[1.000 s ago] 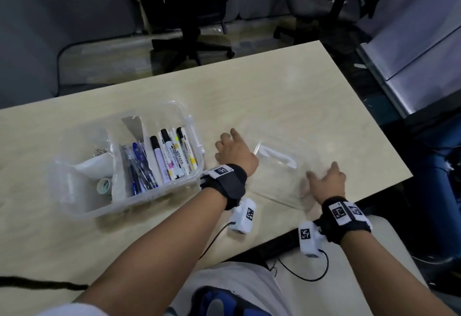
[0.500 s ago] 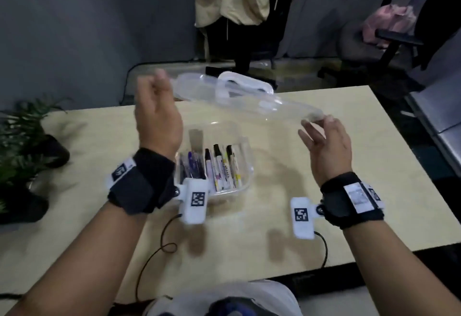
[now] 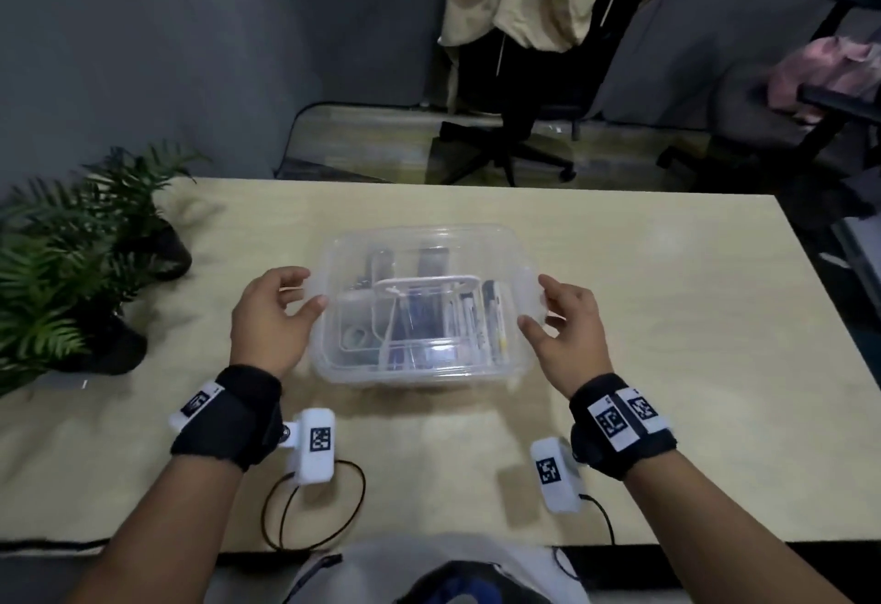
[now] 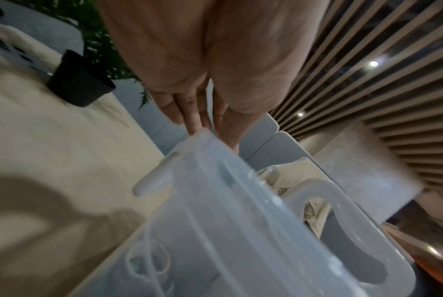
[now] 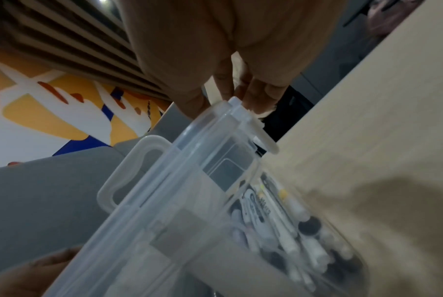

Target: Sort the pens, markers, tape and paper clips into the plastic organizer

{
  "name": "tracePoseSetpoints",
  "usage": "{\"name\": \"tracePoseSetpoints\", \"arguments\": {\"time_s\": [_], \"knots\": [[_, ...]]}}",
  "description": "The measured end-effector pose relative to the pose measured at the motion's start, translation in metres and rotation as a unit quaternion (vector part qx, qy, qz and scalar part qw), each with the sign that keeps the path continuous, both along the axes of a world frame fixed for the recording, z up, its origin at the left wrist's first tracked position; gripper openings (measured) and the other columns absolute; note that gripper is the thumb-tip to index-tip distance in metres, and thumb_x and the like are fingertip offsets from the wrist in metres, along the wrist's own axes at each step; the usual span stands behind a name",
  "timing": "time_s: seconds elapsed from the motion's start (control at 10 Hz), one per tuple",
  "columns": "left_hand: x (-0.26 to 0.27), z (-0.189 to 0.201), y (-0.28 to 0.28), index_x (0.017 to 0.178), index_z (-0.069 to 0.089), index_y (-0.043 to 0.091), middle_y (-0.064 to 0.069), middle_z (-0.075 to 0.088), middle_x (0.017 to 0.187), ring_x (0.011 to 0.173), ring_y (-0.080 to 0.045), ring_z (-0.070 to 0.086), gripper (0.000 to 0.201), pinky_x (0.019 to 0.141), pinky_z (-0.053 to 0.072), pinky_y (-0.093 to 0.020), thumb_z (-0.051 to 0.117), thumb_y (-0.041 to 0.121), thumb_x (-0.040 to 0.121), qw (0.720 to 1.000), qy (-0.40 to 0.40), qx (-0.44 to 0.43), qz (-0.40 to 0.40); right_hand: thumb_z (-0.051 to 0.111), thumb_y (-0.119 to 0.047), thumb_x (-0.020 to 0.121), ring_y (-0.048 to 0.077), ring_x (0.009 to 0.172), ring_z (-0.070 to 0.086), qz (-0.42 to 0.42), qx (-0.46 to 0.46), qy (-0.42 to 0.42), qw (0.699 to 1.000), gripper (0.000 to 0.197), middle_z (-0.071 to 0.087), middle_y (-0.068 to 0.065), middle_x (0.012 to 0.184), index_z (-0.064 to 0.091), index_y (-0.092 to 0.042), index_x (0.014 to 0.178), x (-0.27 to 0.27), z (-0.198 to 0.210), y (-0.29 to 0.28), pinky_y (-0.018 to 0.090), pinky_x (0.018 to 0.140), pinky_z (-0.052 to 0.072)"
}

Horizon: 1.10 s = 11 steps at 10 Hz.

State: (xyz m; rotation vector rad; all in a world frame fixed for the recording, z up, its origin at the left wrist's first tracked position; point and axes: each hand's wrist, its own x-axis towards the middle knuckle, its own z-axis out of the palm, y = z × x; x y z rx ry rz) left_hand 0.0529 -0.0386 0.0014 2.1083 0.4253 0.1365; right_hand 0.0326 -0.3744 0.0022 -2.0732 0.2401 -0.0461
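Left hand [image 3: 274, 317] and right hand [image 3: 567, 332] pinching clear lid [image 3: 424, 246] ends, markers [image 5: 273, 219] below right fingers only in right-wrist view.

The organizer [image 3: 424, 365] and its lid [image 3: 419, 241] are clear, glossy, smooth plastic, slightly frosted at the handle [image 3: 424, 280]. The surface [image 3: 667, 317] is pale wood-grain laminate, matt and smooth. The wrist bands [image 3: 233, 413] are black matt cloth. The plant pot [image 4: 80, 82] looks like matt black plastic.

Lid [image 3: 424, 241] blocks organizer [image 3: 419, 372] from above; plant pots [image 3: 119, 346] crowd table [image 3: 667, 317] far left.
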Motion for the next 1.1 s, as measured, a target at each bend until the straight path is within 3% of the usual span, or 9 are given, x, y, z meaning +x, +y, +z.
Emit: {"name": "tracePoseSetpoints", "arguments": {"time_s": [0.2,0.3,0.4,0.5,0.6,0.7,0.8,0.9,1.1], "knots": [[0.006,-0.006,0.012,0.124,0.059,0.018,-0.007,0.067,0.118,0.105,-0.025,0.065,0.036,0.096,0.051,-0.049,0.07,0.023,0.09,0.969,0.148,-0.198,-0.011,0.072,-0.009,0.085,0.004,0.116,0.051,-0.008,0.062,0.027,0.998,0.056,0.045,-0.008,0.127,0.049,-0.027,0.132,-0.011,-0.012,-0.003,0.026,0.095,0.046],[0.006,0.0,0.016,0.115,0.068,0.011,-0.011,0.073,0.107,0.095,-0.029,0.064,0.027,0.099,0.047,-0.05,0.063,0.028,0.094,0.931,0.236,-0.276,-0.032,0.072,-0.009,0.08,0.02,0.117,0.058,-0.05,0.238,0.145,0.959,0.06,0.054,-0.004,0.129,0.045,-0.026,0.13,-0.001,-0.015,-0.005,0.042,0.094,0.051],[0.011,0.013,0.015,0.105,0.069,0.004,-0.006,0.075,0.09,0.076,-0.019,0.07,0.022,0.079,0.054,-0.034,0.061,0.022,0.095,0.922,0.259,-0.285,-0.031,0.072,-0.012,0.067,0.033,0.106,0.066,-0.057,0.37,0.244,0.895,0.071,0.067,0.012,0.121,0.049,-0.013,0.134,0.008,-0.017,-0.01,0.042,0.082,0.055],[0.014,0.017,0.016,0.105,0.067,0.003,-0.014,0.074,0.101,0.086,-0.027,0.071,0.019,0.079,0.057,-0.041,0.066,0.017,0.092,0.943,0.227,-0.241,-0.015,0.063,-0.001,0.079,0.038,0.109,0.065,-0.02,0.379,0.263,0.887,0.049,0.068,0.02,0.118,0.057,0.001,0.127,0.012,-0.014,-0.009,0.044,0.09,0.053],[0.012,0.018,0.004,0.106,0.058,0.012,-0.006,0.068,0.105,0.097,-0.031,0.064,0.021,0.086,0.052,-0.045,0.064,0.026,0.092,0.98,0.19,-0.048,-0.025,0.065,0.003,0.077,0.035,0.101,0.068,-0.035,0.318,0.237,0.917,0.044,0.071,0.015,0.111,0.062,-0.001,0.121,0.014,-0.008,-0.008,0.042,0.088,0.053],[0.003,0.021,-0.017,0.121,0.049,0.007,-0.013,0.061,0.11,0.102,-0.036,0.057,0.03,0.076,0.041,-0.034,0.05,0.027,0.099,0.974,0.176,0.137,-0.048,0.074,-0.007,0.08,0.018,0.089,0.067,-0.038,0.094,0.151,0.983,0.039,0.07,-0.001,0.101,0.057,-0.016,0.113,0.007,0.003,-0.005,0.032,0.077,0.053],[-0.001,0.024,-0.026,0.123,0.045,0.0,-0.025,0.061,0.111,0.102,-0.042,0.057,0.033,0.075,0.042,-0.037,0.045,0.025,0.1,0.967,0.166,0.189,-0.047,0.067,-0.013,0.088,0.011,0.092,0.068,-0.007,-0.026,0.089,0.996,0.041,0.071,-0.003,0.11,0.057,-0.022,0.127,-0.007,0.004,0.001,0.018,0.076,0.049],[-0.005,0.028,-0.034,0.119,0.045,0.001,-0.022,0.063,0.111,0.101,-0.039,0.059,0.028,0.074,0.041,-0.035,0.044,0.02,0.099,0.952,0.179,0.236,-0.071,0.062,-0.011,0.092,0.02,0.126,0.055,0.034,-0.138,0.052,0.988,0.057,0.05,0.001,0.145,0.043,-0.012,0.146,-0.009,0.0,0.003,0.019,0.104,0.036],[-0.015,0.027,-0.045,0.145,0.028,0.008,-0.01,0.059,0.13,0.112,-0.026,0.061,0.05,0.089,0.046,-0.03,0.042,0.013,0.097,0.949,0.174,0.251,-0.078,0.069,-0.023,0.082,0.017,0.106,0.068,0.042,-0.159,0.021,0.986,0.062,0.057,-0.006,0.139,0.051,-0.024,0.141,-0.008,-0.006,-0.007,0.01,0.09,0.044]]}}
